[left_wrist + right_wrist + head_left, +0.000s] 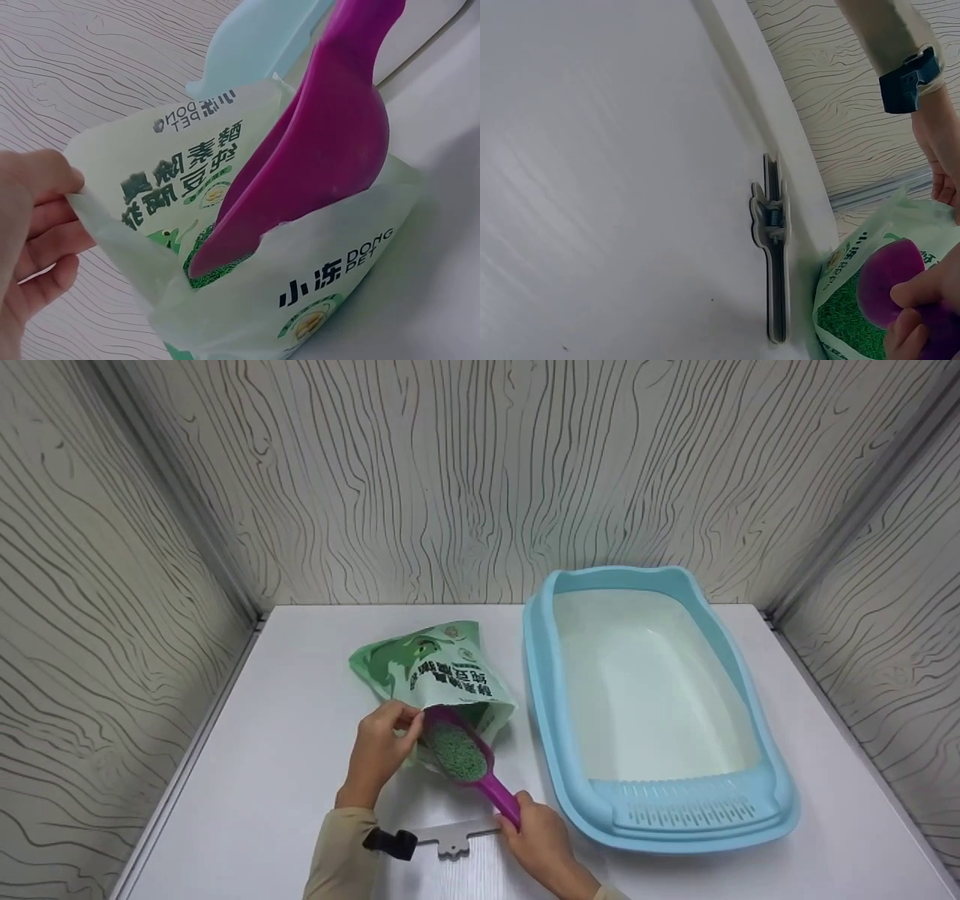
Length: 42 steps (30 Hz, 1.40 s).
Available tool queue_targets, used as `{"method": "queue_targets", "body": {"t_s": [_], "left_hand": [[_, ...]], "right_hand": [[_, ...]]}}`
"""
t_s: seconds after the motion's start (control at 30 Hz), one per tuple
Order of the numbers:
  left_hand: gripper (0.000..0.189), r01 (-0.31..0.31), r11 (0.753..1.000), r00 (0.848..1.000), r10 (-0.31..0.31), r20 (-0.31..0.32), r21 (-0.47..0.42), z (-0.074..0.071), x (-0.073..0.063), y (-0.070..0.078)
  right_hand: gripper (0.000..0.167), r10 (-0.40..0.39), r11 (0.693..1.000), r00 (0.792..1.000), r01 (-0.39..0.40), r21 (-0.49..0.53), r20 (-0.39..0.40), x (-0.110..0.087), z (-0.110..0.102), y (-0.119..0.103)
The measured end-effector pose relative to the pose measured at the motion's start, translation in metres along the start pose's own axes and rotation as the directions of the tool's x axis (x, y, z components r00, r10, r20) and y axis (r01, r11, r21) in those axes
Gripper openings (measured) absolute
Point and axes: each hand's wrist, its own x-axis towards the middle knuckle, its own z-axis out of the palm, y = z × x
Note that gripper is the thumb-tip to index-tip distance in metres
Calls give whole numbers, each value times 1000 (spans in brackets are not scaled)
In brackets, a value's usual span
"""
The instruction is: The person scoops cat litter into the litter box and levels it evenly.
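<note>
Head view: left of centre on the white bench (300, 720), the left hand (381, 739) pinches the mouth of a green-and-white plastic bag (450, 660), where a magenta plastic scoop (491, 788) holds green pellets (459, 754). Toward the front edge lies a slim grey clip (453, 838); beside it, the right hand (541, 836) curls round the scoop's handle, with a pale-blue plastic tray (541, 675) nearer the right edge.

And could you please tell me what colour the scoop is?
The scoop is magenta-purple; it shows best in the left wrist view.
</note>
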Motion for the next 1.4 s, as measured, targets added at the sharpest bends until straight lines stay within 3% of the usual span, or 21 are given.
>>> {"method": "queue_targets", "body": {"t_s": [0.13,0.27,0.47,0.63,0.87,1.23,1.4], "left_hand": [[11,-1,1000,1000,1,22,-20,-2,1,-2],[8,26,999,996,-22,83,-37,-6,4,-2],[3,73,996,979,-61,193,-58,-16,10,-2],[4,107,992,965,-86,248,-71,-20,14,-1],[3,122,991,962,-103,253,-61,-20,14,-2],[4,121,990,968,-101,229,-74,-18,12,-2],[6,109,992,971,-93,219,-62,-17,12,-2]], "right_hand": [[23,12,1000,999,-13,15,33,-2,-8,-2],[23,20,998,998,-23,50,61,-5,-17,-5],[25,-12,1000,999,12,3,33,-9,-27,-5],[24,7,1000,999,-6,-14,43,-11,-42,-10],[23,15,999,997,-12,-41,80,-12,-52,-12],[27,75,997,975,-70,-30,209,-14,-72,-11],[25,65,998,977,-62,-19,204,-15,-82,-12]]}}
